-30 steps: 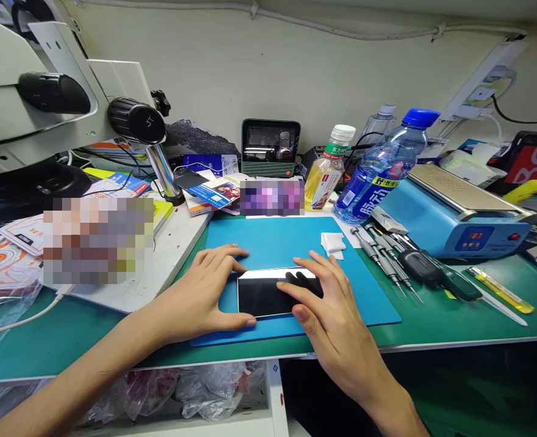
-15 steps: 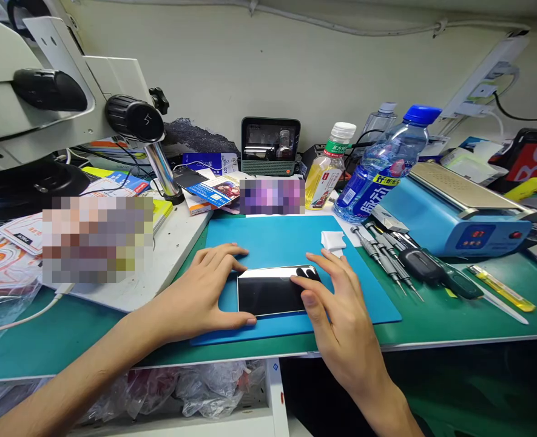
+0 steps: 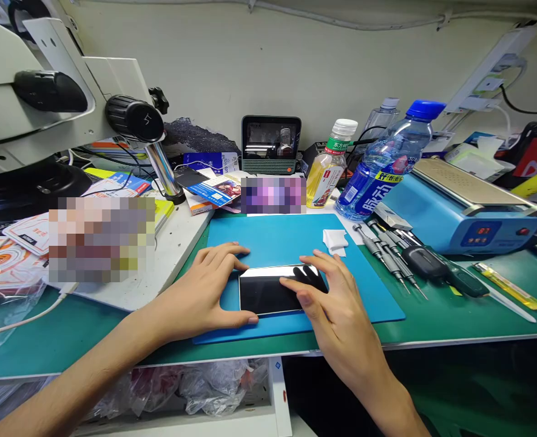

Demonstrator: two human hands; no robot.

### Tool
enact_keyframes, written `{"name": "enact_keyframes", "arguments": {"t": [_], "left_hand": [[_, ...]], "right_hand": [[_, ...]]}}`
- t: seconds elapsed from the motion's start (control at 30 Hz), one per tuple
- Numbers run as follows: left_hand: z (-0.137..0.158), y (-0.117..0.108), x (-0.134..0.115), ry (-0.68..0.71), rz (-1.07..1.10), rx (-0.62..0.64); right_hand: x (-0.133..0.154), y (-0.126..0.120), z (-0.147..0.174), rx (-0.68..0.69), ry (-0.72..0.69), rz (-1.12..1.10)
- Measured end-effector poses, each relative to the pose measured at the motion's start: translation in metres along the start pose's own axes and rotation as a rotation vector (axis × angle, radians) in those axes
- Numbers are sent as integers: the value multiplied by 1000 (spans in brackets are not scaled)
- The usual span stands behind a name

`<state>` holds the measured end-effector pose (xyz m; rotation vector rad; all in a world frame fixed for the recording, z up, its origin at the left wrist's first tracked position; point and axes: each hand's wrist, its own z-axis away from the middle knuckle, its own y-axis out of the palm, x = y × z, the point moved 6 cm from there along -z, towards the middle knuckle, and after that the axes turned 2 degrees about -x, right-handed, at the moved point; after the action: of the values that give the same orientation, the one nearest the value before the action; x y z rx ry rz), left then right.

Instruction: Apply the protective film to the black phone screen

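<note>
Phone (image 3: 263,298) placed flat, six-o'clock half of mat (image 3: 268,237) | left hand (image 3: 216,291) clamped on nine-o'clock end | right hand (image 3: 341,303) fingers apart over three-o'clock half | screen dark, work seems unfinished; remainder unclear

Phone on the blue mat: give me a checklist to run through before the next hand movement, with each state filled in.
1. Phone lies fully on the blue mat: ok.
2. Left hand spans the phone's left end, thumb on the near side, fingers on the far side: ok.
3. Right hand index fingertip touching the screen, rather than just above: cannot tell.
4. White cloth or paper apart from the phone: ok.
5. Screwdrivers off the mat, to its right: ok.
6. Screen powered: cannot tell; it looks black with reflections.
</note>
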<state>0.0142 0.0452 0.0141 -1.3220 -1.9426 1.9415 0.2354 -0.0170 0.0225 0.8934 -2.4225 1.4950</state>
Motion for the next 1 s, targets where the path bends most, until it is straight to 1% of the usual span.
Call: {"name": "enact_keyframes", "arguments": {"t": [0.13,0.2,0.3,0.43,0.57,0.73,0.87,1.0], "left_hand": [[0,0,1,-11,-7,13],[0,0,0,-8,-15,17],[0,0,0,-1,-28,24],[-1,-1,-1,4,-23,18],[-2,-2,-3,5,-17,24],[-2,-2,-3,2,-8,10],[-1,0,0,-18,0,8],[1,1,0,-1,-13,20]], "right_hand": [[-3,-5,2,-110,61,2],[-5,-6,4,-135,77,-10],[-5,-7,5,-148,66,-11],[-1,-5,3,-100,18,11],[0,-5,1,-45,-1,14],[1,0,1,69,-44,50],[1,4,0,118,-31,108],[1,9,-1,150,-11,149]]}}
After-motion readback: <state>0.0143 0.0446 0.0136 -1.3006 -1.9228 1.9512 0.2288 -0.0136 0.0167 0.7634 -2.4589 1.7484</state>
